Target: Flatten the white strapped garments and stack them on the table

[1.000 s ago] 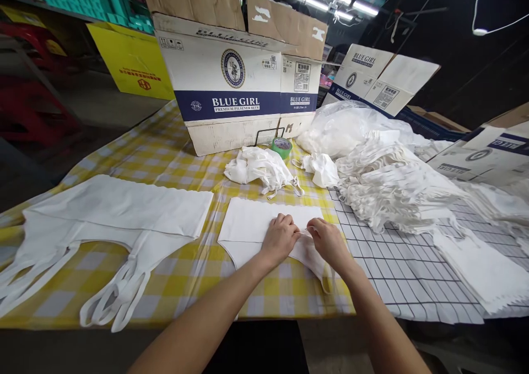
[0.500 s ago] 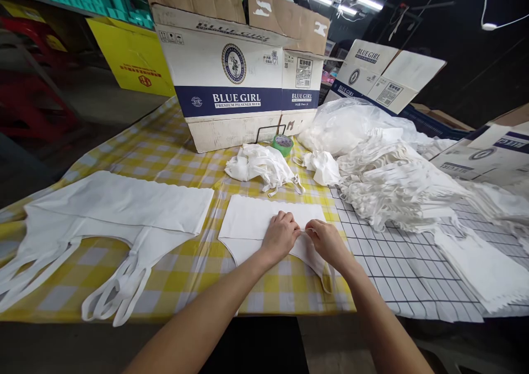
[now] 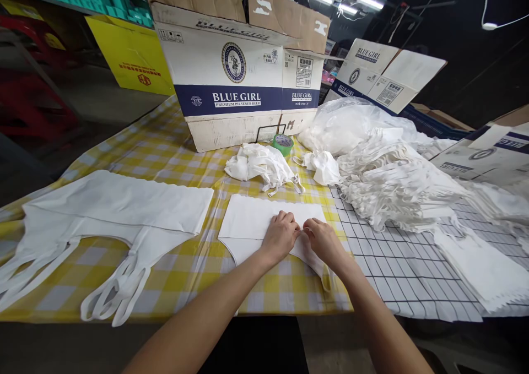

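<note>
A white camisole top (image 3: 243, 220) with thin straps lies flat on the yellow checked tablecloth (image 3: 194, 275) in front of me. Both my hands rest on its right half. My left hand (image 3: 281, 233) has its fingers curled down, pinching the fabric near the seam. Close beside it, my right hand (image 3: 324, 242) pinches the same top, fingertips almost meeting the left ones. The bit of fabric between them is mostly hidden by the fingers. To the left lies a stack of similar white tops (image 3: 119, 203), their straps hanging towards the table's front edge.
Crumpled white garments (image 3: 260, 164) and a green tape roll (image 3: 283, 144) sit before a large beer carton (image 3: 231, 98). A big heap of white garments (image 3: 397, 181) covers the right side, on a grid-patterned cloth (image 3: 384, 269). More cartons (image 3: 380, 76) stand behind.
My right hand has shifted very slightly left, closer to my left hand. The left hand and the top stay in place.
</note>
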A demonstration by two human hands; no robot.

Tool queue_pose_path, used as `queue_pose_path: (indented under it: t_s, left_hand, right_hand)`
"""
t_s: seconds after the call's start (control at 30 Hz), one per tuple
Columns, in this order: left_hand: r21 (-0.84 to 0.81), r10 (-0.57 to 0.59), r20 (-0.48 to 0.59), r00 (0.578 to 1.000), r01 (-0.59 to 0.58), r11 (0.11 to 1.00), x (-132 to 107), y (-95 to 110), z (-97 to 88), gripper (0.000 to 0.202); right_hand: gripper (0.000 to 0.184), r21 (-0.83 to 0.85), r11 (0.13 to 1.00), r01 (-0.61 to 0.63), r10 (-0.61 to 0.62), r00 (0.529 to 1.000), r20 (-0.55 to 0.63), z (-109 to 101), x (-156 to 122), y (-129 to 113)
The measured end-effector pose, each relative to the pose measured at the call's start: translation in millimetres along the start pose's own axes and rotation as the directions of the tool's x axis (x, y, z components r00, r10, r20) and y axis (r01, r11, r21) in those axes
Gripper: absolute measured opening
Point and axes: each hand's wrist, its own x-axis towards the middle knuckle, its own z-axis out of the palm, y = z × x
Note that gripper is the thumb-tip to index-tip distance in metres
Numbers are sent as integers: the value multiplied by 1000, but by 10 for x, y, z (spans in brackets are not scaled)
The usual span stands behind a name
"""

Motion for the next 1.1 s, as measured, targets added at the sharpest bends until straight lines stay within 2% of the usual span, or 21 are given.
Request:
queue_pose_path:
  t_s: [0.17,0.27,0.33,0.37,0.43,0.5,0.6,0.7,0.8,0.87,0.93,1.0,1.07,1.1]
  left_hand:
    - [32,3,-7,1000,-3,999,-1,-15,12,16]
    - [46,0,8,1000,0,999,-16,4,-6,15]
    - [60,1,29,1000,-2,998,-32,28,-24,12]
    - [72,0,40,999,-3,997,-40,40,-32,11]
    - [103,2,55,998,-8,995,-55,60,-40,12]
    - [135,10,62,998,-18,991,-69,74,-35,15]
    - [188,36,53,998,-46,981,-95,95,-10,20]
    - [279,102,26,994,-105,954,-128,126,24,19]
    - [360,159,24,987,-157,920,-153,159,53,18]
    - [390,177,40,983,-179,904,-156,173,62,19]
    - [396,197,74,978,-210,894,-161,174,56,21]
    - [387,212,106,971,-237,891,-186,157,23,23]
    - [371,219,117,969,-247,895,-247,114,-47,28]
    - [367,217,110,970,-242,898,-290,80,-96,33]
  right_hand:
    - [14,3,1000,24,-23,999,-38,49,9,-90]
    - [10,169,985,-46,65,992,-105,54,-64,-109]
    - [11,387,909,-154,205,974,-94,25,-187,-110]
    - [16,504,838,-207,270,961,-53,-1,-274,-107]
    - [28,700,659,-277,321,944,72,-64,-493,-94]
    - [32,773,544,-326,346,927,148,-110,-756,-69]
    - [31,791,486,-373,429,890,156,-64,-1167,-19]
    - [36,759,464,-456,570,810,137,109,-1522,6]
    - [39,700,483,-526,677,731,81,264,-1764,-43]
    - [38,653,525,-546,709,705,18,313,-1857,-119]
    - [37,594,621,-512,681,728,-84,338,-1921,-216]
    - [39,513,749,-418,602,753,-266,380,-1984,-332]
    - [39,437,843,-314,507,735,-450,474,-2059,-470]
    - [35,428,866,-258,459,748,-479,544,-2094,-549]
